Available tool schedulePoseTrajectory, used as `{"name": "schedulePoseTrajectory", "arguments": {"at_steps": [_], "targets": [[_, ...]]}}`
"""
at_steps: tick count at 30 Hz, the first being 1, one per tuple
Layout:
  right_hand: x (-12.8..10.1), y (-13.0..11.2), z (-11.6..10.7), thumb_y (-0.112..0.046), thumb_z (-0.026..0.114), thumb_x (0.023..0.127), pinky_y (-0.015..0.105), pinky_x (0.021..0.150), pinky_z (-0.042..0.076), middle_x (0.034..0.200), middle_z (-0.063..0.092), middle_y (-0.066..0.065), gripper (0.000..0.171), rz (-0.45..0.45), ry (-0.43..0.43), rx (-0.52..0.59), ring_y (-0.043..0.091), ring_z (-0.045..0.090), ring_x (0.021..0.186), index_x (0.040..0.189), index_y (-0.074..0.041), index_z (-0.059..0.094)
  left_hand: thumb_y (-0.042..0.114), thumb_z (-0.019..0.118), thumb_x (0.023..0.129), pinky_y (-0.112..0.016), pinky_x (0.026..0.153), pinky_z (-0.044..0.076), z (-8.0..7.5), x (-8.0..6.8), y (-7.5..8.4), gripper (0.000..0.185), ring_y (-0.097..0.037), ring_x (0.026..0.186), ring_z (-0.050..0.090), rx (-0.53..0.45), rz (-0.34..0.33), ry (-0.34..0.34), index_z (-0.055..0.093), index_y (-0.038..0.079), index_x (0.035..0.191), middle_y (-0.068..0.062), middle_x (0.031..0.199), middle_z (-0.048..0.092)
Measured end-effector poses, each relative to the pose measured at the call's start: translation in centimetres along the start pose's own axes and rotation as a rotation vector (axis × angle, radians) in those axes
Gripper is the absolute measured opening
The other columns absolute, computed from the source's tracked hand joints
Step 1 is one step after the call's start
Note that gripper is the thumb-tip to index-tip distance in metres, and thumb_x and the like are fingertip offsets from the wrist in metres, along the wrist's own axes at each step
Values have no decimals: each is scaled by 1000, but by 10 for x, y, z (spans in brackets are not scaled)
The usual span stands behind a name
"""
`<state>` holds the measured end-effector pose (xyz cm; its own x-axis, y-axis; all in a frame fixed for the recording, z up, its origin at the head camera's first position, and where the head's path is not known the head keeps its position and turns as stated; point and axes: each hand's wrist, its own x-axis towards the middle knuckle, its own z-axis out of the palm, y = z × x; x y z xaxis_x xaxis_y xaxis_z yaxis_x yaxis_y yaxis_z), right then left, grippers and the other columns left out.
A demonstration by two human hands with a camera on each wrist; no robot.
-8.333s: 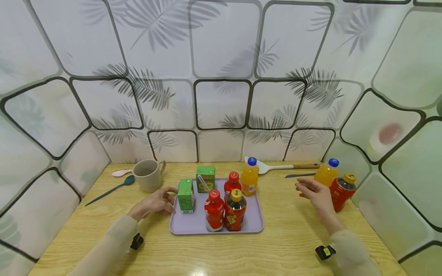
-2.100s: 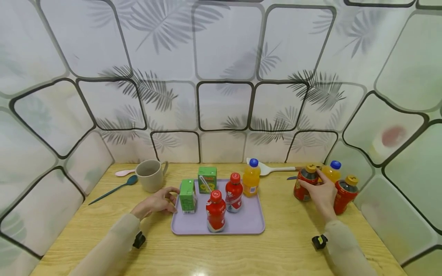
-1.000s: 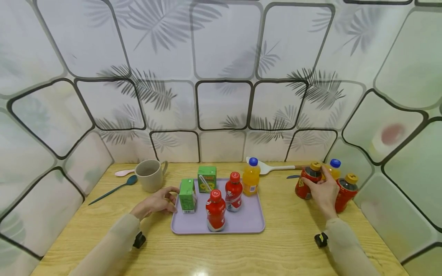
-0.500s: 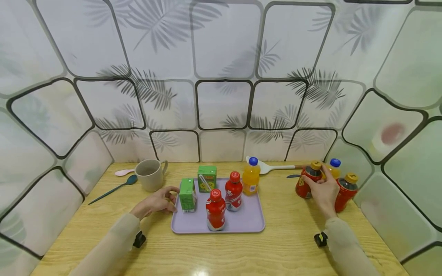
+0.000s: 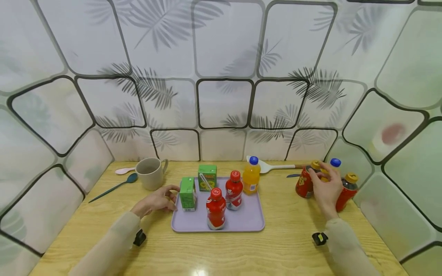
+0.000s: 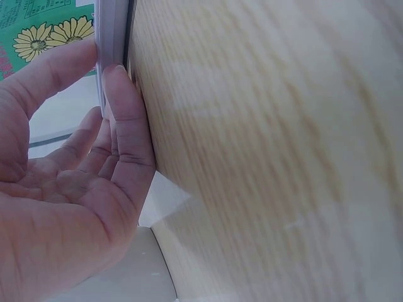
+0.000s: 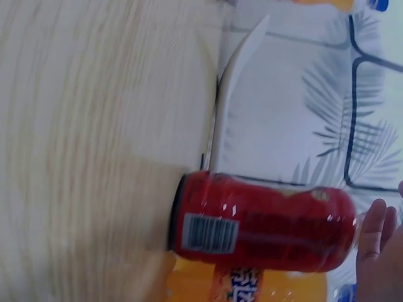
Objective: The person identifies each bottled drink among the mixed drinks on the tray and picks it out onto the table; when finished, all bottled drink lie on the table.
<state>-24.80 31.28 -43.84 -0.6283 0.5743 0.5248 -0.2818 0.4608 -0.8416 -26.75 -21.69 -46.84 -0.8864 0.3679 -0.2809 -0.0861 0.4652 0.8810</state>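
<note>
From my head feed, starting at the left, I see a dark teal spoon (image 5: 114, 188) lying on the tabletop (image 5: 221, 253), with a pink spoon (image 5: 125, 170) behind it and a grey mug (image 5: 150, 174) just beside them, its handle towards the right. Next comes the person's left hand (image 5: 159, 199); my left wrist feed shows it pinching the rim of the lilac tray (image 5: 245, 222), thumb on one side and a bent finger on the other. On that tray I count two green cartons, one at the left (image 5: 187, 193) and one at the back (image 5: 207, 178) with a white straw across its front, then two red bottles, front (image 5: 216, 211) and rear (image 5: 234, 191), and an orange drink (image 5: 251, 178) in the back right corner. Past it lie a white spatula (image 5: 279, 167) and a dark blue utensil (image 5: 293, 175). Further right, a red-labelled dark bottle (image 5: 304, 184) stands upright on the tabletop; the right hand (image 5: 326, 188) is beside its cap, fingers loosely parted and not wrapped round it, though I cannot tell whether they touch. Partly hidden behind that hand are a blue-capped orange bottle (image 5: 335, 162) and a second red-labelled bottle (image 5: 348, 191).
</note>
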Motion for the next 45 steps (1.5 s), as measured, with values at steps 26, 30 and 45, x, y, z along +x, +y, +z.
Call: {"name": "schedulePoseTrajectory", "arguments": {"at_steps": [26,30,45], "targets": [[-57,-34,52,-18,70,91,20,76,53,114,69,21,36,67,-787,108,-1,62,90,123,-1,65,-6,74,75,-28,63,51,2,0,4,69,-16,73,56,1,-3,-1,42,-1,136,-14,99,55],[-65,-37,60,-13,71,90,22,76,54,115,68,23,37,91,-860,163,7,65,95,124,0,64,-6,74,75,-29,64,51,2,-1,5,69,-16,73,57,6,-7,-3,42,-1,137,-15,100,54],[-92,-52,96,-18,79,82,51,98,47,132,61,14,61,85,-999,189,35,57,117,137,-9,56,-5,74,75,-28,64,51,1,-1,3,70,-16,74,57,10,-8,0,42,-1,136,-15,101,55]]}}
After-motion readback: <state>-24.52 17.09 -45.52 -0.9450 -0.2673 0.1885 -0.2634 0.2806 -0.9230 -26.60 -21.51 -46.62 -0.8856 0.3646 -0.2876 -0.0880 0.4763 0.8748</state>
